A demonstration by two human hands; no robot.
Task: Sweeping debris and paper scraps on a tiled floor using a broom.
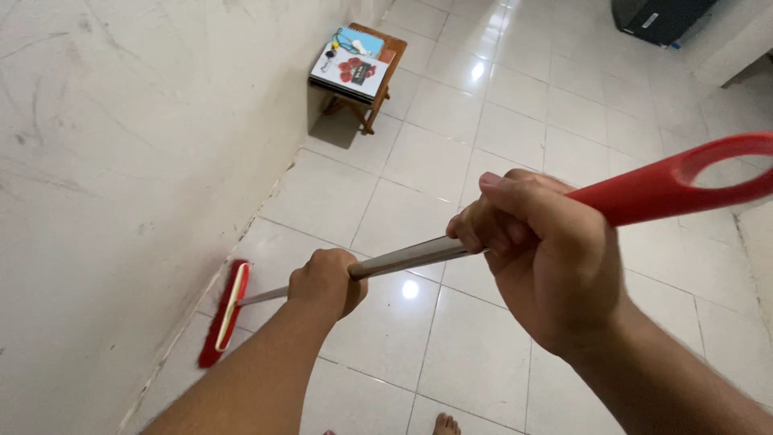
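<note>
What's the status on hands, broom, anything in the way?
Left hand and right hand both gripping the broom handle. Red broom head on floor tiles against the wall. Small wooden stool ahead by wall.

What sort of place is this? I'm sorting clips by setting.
Likely a room in a home: glossy white tiled floor, a plain pale wall, and a small wooden stool stacked with books. Both hands grip a red broom.

Broom (403, 259): long metal shaft, red plastic grip with oval hanging loop at upper end, red bristle head with pale cream band at lower end. Shaft slants from upper right down to lower left. Head rests on white floor tile, against base of wall.
</note>
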